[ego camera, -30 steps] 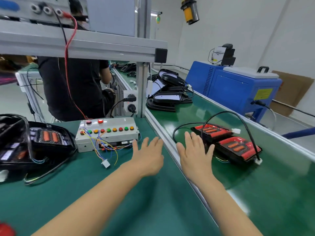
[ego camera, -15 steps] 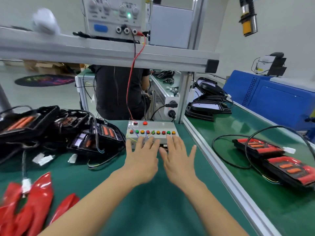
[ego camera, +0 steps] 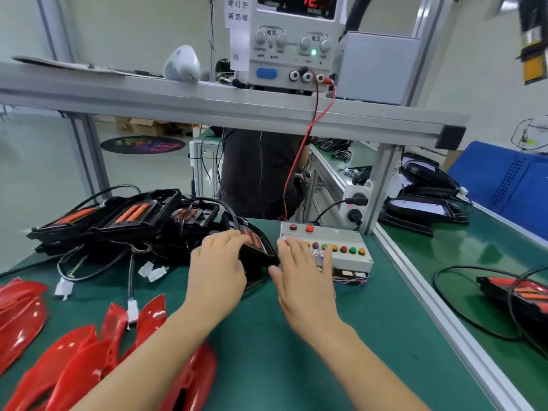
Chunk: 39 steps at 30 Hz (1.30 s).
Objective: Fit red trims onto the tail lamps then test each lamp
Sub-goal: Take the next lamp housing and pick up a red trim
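Hands: left (ego camera: 218, 271) on tail lamp (ego camera: 257, 247), right (ego camera: 305, 280) open above green bench (ego camera: 296, 366).

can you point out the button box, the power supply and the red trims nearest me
button box (ego camera: 350, 256), head view, on its bare white top face right of the hand.
power supply (ego camera: 293, 46), head view, on its front panel between the knobs.
red trims (ego camera: 77, 360), head view, on one glossy piece lower left.

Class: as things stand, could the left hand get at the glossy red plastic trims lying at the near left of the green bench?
Probably yes: the left hand rests on a black tail lamp, and nothing covers the glossy red plastic trims.
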Tool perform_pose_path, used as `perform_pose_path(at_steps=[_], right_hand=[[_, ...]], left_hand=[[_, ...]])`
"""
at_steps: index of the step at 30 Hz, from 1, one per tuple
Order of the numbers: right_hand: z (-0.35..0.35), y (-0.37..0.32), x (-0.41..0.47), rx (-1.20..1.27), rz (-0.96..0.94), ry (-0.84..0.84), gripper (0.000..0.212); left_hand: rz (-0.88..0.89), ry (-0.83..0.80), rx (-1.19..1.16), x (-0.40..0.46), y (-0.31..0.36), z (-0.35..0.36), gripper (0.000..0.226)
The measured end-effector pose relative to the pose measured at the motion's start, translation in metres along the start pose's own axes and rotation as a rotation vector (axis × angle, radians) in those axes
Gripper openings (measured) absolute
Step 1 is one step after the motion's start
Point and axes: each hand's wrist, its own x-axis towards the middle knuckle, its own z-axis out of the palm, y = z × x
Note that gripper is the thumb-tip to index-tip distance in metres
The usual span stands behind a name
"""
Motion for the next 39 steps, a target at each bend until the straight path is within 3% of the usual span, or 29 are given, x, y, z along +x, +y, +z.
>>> perform_pose_path(at_steps=[5, 8, 11, 17, 27, 33, 36, 39], right_hand=[[0.003, -0.021, 0.014, 0.008, -0.061, -0.023, 0.053], [0.002, -0.036, 0.023, 0.02, -0.091, -0.014, 0.053], [0.0, -0.049, 0.028, 0.044, -0.112, 0.002, 0.053], [-0.003, -0.058, 0.029, 0.139, -0.126, 0.022, 0.053], [-0.004, -0.054, 0.024, 0.306, -0.178, 0.092, 0.05], [-0.011, -0.056, 0.02, 0.586, -0.214, 0.129, 0.053], [-0.017, -0.06, 0.018, 0.824, -0.139, 0.012, 0.057], [-0.03, -0.07, 0.02, 1.258, -0.015, -0.151, 0.058]], left_hand=[[-0.168, 0.134, 0.047, 0.022, -0.037, -0.024, 0.056], [-0.265, 0.101, 0.269, 0.035, -0.069, -0.034, 0.08], [-0.33, 0.033, 0.409, 0.042, -0.096, -0.037, 0.089], [-0.169, 0.061, 0.5, 0.046, -0.124, -0.041, 0.065], [-0.039, 0.192, 0.354, 0.03, -0.115, -0.055, 0.04], [0.046, 0.356, 0.375, 0.028, -0.094, -0.071, 0.047], [0.094, 0.427, 0.367, 0.021, -0.074, -0.077, 0.05], [0.173, 0.474, 0.351, 0.01, -0.049, -0.076, 0.047]])
